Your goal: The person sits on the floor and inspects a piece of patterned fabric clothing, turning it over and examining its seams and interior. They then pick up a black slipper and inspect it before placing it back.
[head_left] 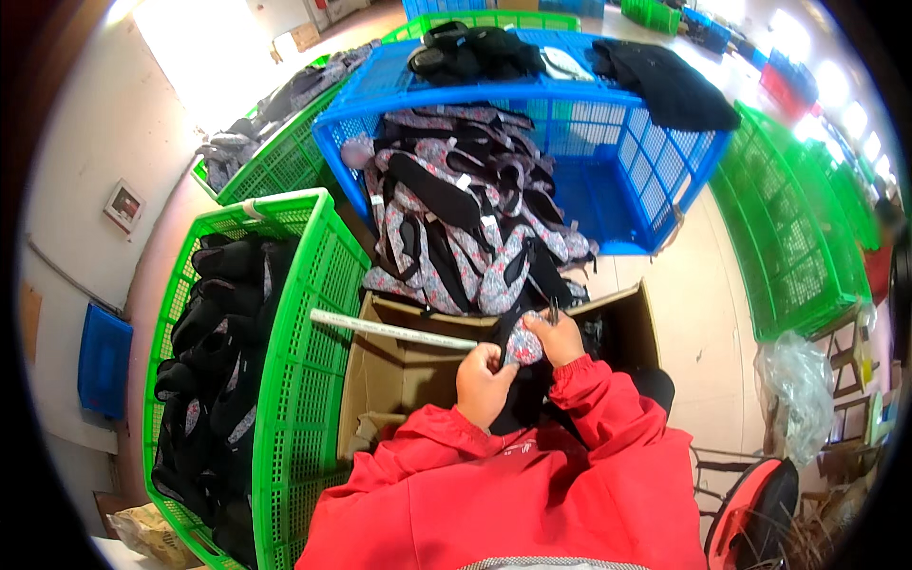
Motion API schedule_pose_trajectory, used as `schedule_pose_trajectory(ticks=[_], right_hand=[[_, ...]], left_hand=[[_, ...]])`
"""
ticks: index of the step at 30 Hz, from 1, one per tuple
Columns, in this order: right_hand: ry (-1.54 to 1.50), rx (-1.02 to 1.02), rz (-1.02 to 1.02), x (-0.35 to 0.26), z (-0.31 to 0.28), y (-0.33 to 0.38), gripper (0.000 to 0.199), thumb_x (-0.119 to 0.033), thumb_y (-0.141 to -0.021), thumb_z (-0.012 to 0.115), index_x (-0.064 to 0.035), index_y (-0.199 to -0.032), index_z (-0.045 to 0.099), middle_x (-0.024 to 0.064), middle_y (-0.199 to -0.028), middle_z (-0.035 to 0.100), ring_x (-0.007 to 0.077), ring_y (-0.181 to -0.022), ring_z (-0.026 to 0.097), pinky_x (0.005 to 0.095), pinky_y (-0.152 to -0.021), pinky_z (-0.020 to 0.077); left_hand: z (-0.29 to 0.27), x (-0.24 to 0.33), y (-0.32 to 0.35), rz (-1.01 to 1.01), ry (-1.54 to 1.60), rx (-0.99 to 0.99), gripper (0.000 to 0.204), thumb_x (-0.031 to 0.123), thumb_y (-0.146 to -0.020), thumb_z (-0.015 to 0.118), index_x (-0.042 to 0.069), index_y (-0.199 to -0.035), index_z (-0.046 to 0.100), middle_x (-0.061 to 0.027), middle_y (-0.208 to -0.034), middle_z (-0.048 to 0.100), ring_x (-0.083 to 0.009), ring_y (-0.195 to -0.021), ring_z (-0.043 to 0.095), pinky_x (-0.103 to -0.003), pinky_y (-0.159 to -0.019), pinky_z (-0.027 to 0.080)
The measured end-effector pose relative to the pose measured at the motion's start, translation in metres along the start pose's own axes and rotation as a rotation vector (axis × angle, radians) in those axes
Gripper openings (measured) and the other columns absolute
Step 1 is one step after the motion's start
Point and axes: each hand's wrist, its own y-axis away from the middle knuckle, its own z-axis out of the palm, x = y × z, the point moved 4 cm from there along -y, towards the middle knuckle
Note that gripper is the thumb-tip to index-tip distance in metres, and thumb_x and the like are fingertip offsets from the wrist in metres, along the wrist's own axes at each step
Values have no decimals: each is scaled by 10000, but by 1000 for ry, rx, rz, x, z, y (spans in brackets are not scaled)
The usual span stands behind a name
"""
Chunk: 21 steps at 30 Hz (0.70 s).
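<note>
In front of my chest, my left hand [483,388] pinches the near edge of a grey floral-print fabric slipper [523,344] with red flowers and black parts. My right hand [561,339] is closed on its right side, thumb on the print. A thin dark pointed thing [554,309] sticks up by the right fingers, perhaps small snips; its lower end is hidden. Just beyond lies a heap of similar floral slippers [494,228] with black soles and white tags, spilling out of a blue plastic crate [655,180] that lies on its side.
Below my hands stands an open cardboard box [375,380], a white strip [394,329] across its left side. A green crate [290,380] of black slippers [223,332] is at left. Black items [475,52] lie atop the blue crate. Green crates [774,228] and clear plastic [796,389] are at right.
</note>
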Motion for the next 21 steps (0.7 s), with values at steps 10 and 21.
schedule_pose_trajectory(ticks=[10,21], right_hand=[[-23,-86,-149,-8,17,51,217,-146,-962,555,37,-1071,594,57,-938,654,100,-834,578,276,-767,478],[-84,-150,16,-16,18,59,285,-112,-930,612,40,-1166,566,79,-1042,647,137,-919,615,281,-831,488]], left_hand=[[-22,36,-21,639,-605,200,195,-33,-631,600,73,-764,505,-106,-738,507,-351,-737,525,-442,-664,418],[-30,64,-11,519,-502,-167,411,150,-717,759,76,-1108,660,-144,-1066,612,-345,-1006,588,-404,-881,473]])
